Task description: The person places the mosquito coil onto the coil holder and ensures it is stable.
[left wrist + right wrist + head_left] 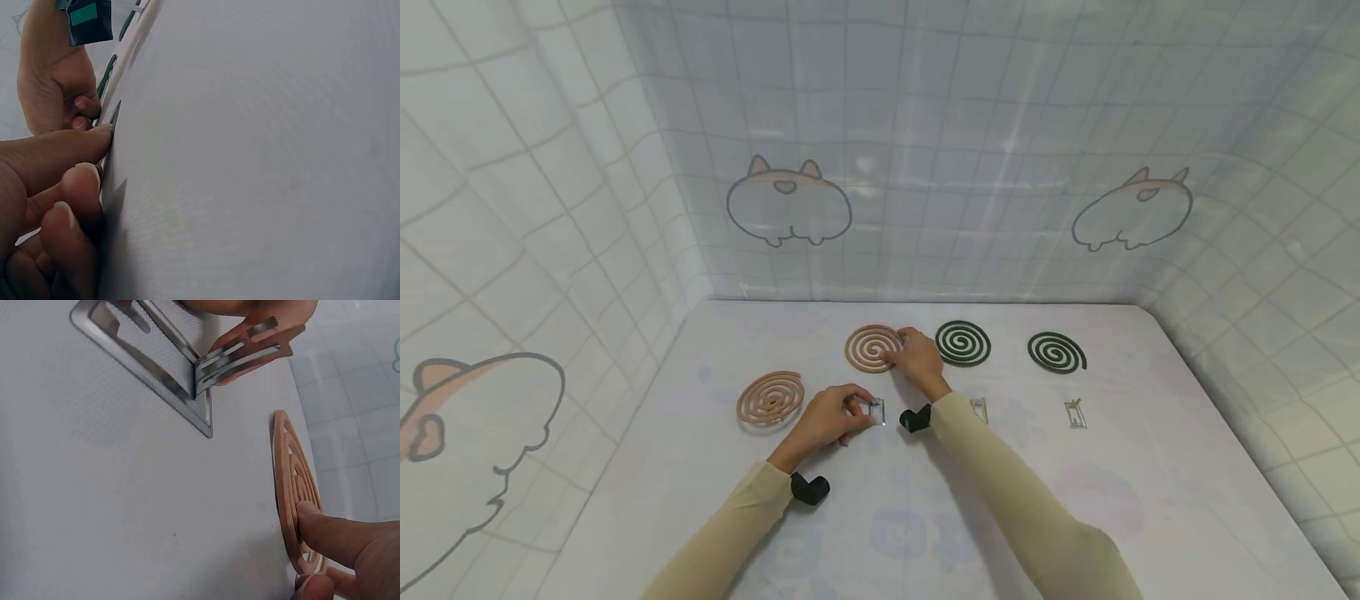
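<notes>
Tan coil (874,348), metal stand (150,380), hands (826,417) (920,362) apparently pinching each

Forearms (1026,497) outstretched, left grip (829,415) pinched, right grip (921,360) farther forward.

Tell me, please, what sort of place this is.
Probably a small enclosed tabletop workspace: pale grid-patterned walls rise on three sides of a white table bearing flat brown and dark-green spiral coils.

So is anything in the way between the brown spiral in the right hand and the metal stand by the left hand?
Nothing visible blocks the gap: in the right wrist view, only white table lies between the brown spiral and the metal stand. The left hand has its fingers right at the stand.
</notes>
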Demonstrator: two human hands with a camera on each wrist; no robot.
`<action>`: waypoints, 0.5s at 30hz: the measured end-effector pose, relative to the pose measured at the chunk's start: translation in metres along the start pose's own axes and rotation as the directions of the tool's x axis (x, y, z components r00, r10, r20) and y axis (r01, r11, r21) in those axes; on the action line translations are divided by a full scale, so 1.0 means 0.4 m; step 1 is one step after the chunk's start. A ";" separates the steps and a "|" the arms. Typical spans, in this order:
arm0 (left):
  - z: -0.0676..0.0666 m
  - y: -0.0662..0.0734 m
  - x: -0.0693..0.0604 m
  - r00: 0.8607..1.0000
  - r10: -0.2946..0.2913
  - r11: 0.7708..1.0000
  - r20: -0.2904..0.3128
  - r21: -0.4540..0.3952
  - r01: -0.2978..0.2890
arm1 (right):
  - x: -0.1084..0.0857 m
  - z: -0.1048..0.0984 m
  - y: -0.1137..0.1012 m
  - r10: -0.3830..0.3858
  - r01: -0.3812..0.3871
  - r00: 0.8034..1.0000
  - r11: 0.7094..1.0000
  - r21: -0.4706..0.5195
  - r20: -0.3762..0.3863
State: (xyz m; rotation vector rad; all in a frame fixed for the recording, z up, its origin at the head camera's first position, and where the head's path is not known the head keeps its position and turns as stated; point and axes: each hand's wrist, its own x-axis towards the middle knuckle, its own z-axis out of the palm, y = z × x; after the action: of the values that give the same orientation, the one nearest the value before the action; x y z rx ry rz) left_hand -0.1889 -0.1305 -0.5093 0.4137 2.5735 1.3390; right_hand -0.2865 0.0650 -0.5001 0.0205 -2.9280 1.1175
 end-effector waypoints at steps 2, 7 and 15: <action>0.001 0.000 0.000 1.000 0.000 1.000 -0.007 -0.003 0.000 | -0.003 0.000 0.003 0.003 -0.002 1.000 0.999 0.035 -0.011; 0.004 0.000 -0.003 1.000 -0.014 1.000 -0.020 -0.019 0.014 | -0.009 0.003 0.009 -0.020 0.025 0.998 0.994 0.105 -0.054; 0.007 0.001 -0.005 0.998 -0.022 1.000 -0.052 -0.019 0.021 | -0.021 0.010 0.012 -0.026 0.042 0.997 0.967 0.252 -0.068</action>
State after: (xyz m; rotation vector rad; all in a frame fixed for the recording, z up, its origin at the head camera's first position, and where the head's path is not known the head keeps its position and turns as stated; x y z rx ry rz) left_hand -0.1859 -0.1289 -0.5105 0.3520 2.5979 1.3829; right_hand -0.2781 0.0661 -0.5062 0.0351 -2.6983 1.4502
